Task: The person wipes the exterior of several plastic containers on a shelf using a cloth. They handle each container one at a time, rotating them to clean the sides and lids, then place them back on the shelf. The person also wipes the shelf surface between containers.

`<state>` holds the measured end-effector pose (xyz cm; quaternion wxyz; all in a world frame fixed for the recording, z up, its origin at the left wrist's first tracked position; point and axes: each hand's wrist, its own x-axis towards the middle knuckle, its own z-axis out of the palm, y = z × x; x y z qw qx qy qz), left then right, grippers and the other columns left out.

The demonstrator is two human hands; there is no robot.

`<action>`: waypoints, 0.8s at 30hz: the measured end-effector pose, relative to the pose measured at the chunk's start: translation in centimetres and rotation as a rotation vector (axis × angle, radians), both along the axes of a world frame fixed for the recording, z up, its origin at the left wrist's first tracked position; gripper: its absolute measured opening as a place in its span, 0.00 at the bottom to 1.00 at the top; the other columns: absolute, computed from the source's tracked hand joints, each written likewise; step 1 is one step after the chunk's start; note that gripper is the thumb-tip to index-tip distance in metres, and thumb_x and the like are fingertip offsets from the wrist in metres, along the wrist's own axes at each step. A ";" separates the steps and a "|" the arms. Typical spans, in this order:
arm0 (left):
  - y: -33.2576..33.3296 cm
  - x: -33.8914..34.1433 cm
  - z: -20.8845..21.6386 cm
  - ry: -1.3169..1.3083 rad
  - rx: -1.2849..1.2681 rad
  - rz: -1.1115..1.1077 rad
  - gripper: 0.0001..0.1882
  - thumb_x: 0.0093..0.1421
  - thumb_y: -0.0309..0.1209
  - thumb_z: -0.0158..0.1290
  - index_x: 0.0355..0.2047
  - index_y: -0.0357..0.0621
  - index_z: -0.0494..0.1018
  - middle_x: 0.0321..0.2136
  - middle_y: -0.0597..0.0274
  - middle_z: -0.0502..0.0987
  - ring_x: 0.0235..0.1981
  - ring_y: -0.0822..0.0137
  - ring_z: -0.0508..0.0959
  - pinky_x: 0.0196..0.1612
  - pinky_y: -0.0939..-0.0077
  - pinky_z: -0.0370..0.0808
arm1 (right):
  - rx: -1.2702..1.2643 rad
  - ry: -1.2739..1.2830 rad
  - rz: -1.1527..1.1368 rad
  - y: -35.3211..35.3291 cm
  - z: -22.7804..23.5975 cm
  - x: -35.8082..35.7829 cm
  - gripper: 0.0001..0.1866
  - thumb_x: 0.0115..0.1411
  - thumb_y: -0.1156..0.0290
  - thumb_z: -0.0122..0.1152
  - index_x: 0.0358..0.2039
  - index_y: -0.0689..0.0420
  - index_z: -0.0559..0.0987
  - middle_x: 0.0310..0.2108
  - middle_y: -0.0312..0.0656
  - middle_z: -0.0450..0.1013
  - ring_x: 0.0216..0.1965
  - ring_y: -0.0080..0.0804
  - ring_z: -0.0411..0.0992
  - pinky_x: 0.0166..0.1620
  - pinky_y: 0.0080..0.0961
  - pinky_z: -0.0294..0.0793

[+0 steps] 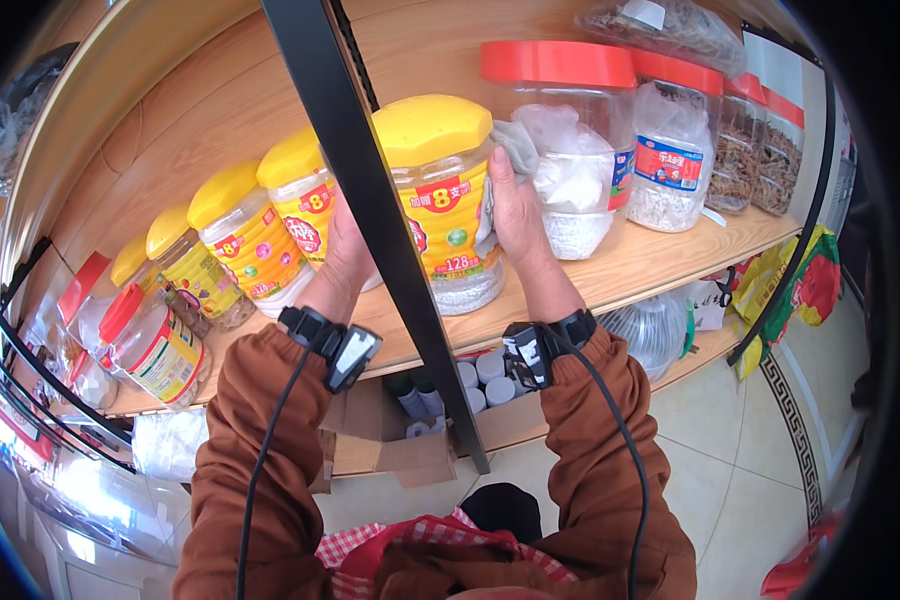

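A large clear jar with a yellow lid and yellow label (pixel 440 215) stands on the wooden shelf, partly behind a black upright post (pixel 355 170). My right hand (pixel 518 215) presses a grey cloth (pixel 510 150) against the jar's right side, thumb pointing up and the other fingers mostly hidden. On the jar's left, my left hand (pixel 346 245) reaches in beside the post. Its fingers are hidden by the post, so I cannot see whether they grip the jar. Close to that hand is another yellow-lidded jar (pixel 298 190).
More yellow-lidded jars (pixel 245 235) and a red-lidded jar (pixel 155 345) line the shelf leftward. Red-lidded jars (pixel 670 150) of white and brown contents fill the right, with a plastic bag (pixel 665 30) on top. Below sit a cardboard box (pixel 420 455) of bottles and a yellow-green bag (pixel 795 290).
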<state>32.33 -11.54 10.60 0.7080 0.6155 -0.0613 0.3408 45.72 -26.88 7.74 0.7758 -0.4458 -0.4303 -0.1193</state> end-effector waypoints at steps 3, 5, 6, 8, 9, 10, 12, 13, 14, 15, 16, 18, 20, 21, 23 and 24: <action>0.4 -0.8 -3.7 0.054 0.057 0.060 0.30 0.76 0.56 0.48 0.65 0.47 0.67 0.48 0.66 0.75 0.49 0.73 0.76 0.50 0.78 0.78 | -0.046 0.023 0.036 -0.8 -1.4 -0.7 0.37 0.80 0.42 0.41 0.66 0.65 0.72 0.62 0.50 0.74 0.66 0.43 0.69 0.70 0.33 0.63; 0.1 -1.8 -5.6 0.149 -0.034 0.100 0.31 0.75 0.57 0.49 0.67 0.48 0.64 0.48 0.66 0.74 0.50 0.73 0.75 0.49 0.79 0.77 | -0.141 0.103 0.089 -1.6 -2.1 -1.2 0.36 0.80 0.42 0.41 0.66 0.65 0.72 0.62 0.50 0.74 0.66 0.42 0.69 0.70 0.33 0.63; -0.3 -2.3 -6.3 0.161 -0.008 0.111 0.32 0.75 0.56 0.49 0.67 0.48 0.64 0.48 0.66 0.74 0.50 0.74 0.75 0.49 0.79 0.77 | -0.179 0.141 0.096 -1.9 -2.4 -1.4 0.36 0.80 0.42 0.40 0.66 0.64 0.72 0.63 0.51 0.74 0.66 0.44 0.69 0.69 0.34 0.64; -1.1 -3.4 -7.3 0.247 0.031 0.158 0.32 0.75 0.56 0.49 0.68 0.48 0.62 0.48 0.66 0.74 0.48 0.74 0.75 0.47 0.80 0.76 | -0.249 0.227 0.135 -2.4 -3.1 -1.7 0.36 0.80 0.42 0.39 0.66 0.63 0.73 0.63 0.54 0.74 0.66 0.46 0.70 0.69 0.36 0.65; -1.4 -4.2 -7.6 0.299 0.060 0.169 0.32 0.75 0.56 0.49 0.69 0.48 0.61 0.48 0.66 0.75 0.47 0.74 0.75 0.46 0.80 0.75 | -0.319 0.202 0.092 -2.8 -3.5 -1.6 0.37 0.79 0.41 0.38 0.66 0.62 0.73 0.63 0.56 0.74 0.67 0.49 0.70 0.68 0.36 0.65; -1.8 -4.9 -7.9 0.351 0.090 0.179 0.33 0.75 0.55 0.48 0.69 0.48 0.61 0.48 0.66 0.75 0.46 0.74 0.75 0.45 0.81 0.75 | -0.400 0.178 0.055 -3.2 -4.0 -1.5 0.37 0.79 0.40 0.38 0.66 0.62 0.73 0.63 0.58 0.74 0.67 0.52 0.70 0.68 0.37 0.65; -2.2 -6.2 -8.3 0.465 0.151 0.161 0.33 0.76 0.54 0.49 0.70 0.47 0.60 0.47 0.65 0.76 0.44 0.74 0.76 0.44 0.82 0.75 | -0.458 0.076 -0.021 -3.6 -4.9 -1.2 0.38 0.78 0.39 0.37 0.66 0.61 0.74 0.62 0.61 0.74 0.66 0.57 0.70 0.67 0.40 0.66; -2.4 -6.9 -8.6 0.561 0.228 0.210 0.31 0.75 0.46 0.54 0.70 0.44 0.60 0.47 0.63 0.78 0.43 0.72 0.78 0.45 0.80 0.76 | -0.436 0.001 -0.058 -3.6 -5.3 -1.3 0.38 0.78 0.38 0.38 0.66 0.61 0.74 0.61 0.63 0.74 0.65 0.61 0.70 0.66 0.41 0.67; -2.5 -7.3 -8.8 0.537 0.303 0.227 0.30 0.74 0.42 0.55 0.69 0.43 0.60 0.47 0.63 0.78 0.43 0.72 0.78 0.45 0.79 0.76 | -0.441 -0.031 -0.090 -3.6 -5.8 -1.4 0.39 0.78 0.38 0.38 0.65 0.61 0.74 0.61 0.64 0.74 0.64 0.64 0.70 0.65 0.43 0.68; -2.7 -7.5 -9.2 0.525 0.373 0.261 0.29 0.74 0.39 0.56 0.68 0.41 0.60 0.47 0.62 0.79 0.43 0.72 0.79 0.45 0.77 0.77 | -0.468 -0.085 -0.136 -3.9 -6.2 -1.6 0.39 0.77 0.37 0.38 0.65 0.61 0.75 0.59 0.64 0.75 0.62 0.65 0.71 0.64 0.45 0.70; -2.9 -7.6 -9.5 0.513 0.443 0.294 0.29 0.73 0.36 0.57 0.68 0.40 0.60 0.47 0.62 0.79 0.43 0.72 0.79 0.45 0.76 0.78 | -0.522 -0.095 -0.175 -4.3 -6.7 -2.0 0.39 0.77 0.37 0.39 0.64 0.61 0.75 0.57 0.64 0.76 0.60 0.66 0.72 0.62 0.47 0.71; -3.0 -8.0 -9.8 0.454 0.507 0.309 0.28 0.70 0.31 0.59 0.65 0.36 0.62 0.47 0.53 0.81 0.43 0.65 0.82 0.45 0.68 0.80 | -0.664 -0.129 -0.277 -5.3 -7.2 -3.1 0.37 0.76 0.37 0.43 0.61 0.61 0.77 0.53 0.63 0.78 0.56 0.66 0.74 0.58 0.49 0.74; -3.1 -8.4 -9.9 0.522 0.618 0.381 0.28 0.69 0.31 0.60 0.64 0.34 0.63 0.47 0.49 0.81 0.43 0.61 0.83 0.46 0.66 0.80 | -0.791 -0.196 -0.409 -6.3 -7.3 -4.3 0.34 0.75 0.39 0.48 0.56 0.60 0.80 0.49 0.62 0.80 0.52 0.65 0.77 0.53 0.52 0.77; -3.1 -8.6 -9.9 0.498 0.688 0.406 0.27 0.68 0.31 0.60 0.63 0.34 0.64 0.47 0.47 0.81 0.43 0.59 0.83 0.45 0.65 0.80 | -0.814 -0.237 -0.461 -6.6 -7.2 -5.0 0.32 0.74 0.41 0.51 0.54 0.60 0.81 0.47 0.60 0.81 0.49 0.64 0.78 0.51 0.51 0.78; -3.2 -9.2 -9.8 0.505 0.822 0.476 0.26 0.67 0.30 0.61 0.62 0.34 0.66 0.48 0.43 0.81 0.44 0.56 0.84 0.45 0.62 0.80 | -0.780 -0.358 -0.567 -7.1 -6.8 -6.0 0.28 0.72 0.44 0.57 0.49 0.60 0.83 0.44 0.58 0.82 0.44 0.62 0.80 0.45 0.50 0.79; -3.3 -9.5 -9.8 0.524 0.835 0.497 0.26 0.67 0.28 0.61 0.62 0.34 0.67 0.49 0.45 0.81 0.46 0.57 0.84 0.47 0.63 0.80 | -0.814 -0.364 -0.594 -7.3 -6.5 -6.4 0.27 0.71 0.45 0.60 0.47 0.60 0.84 0.42 0.58 0.82 0.43 0.61 0.81 0.44 0.49 0.79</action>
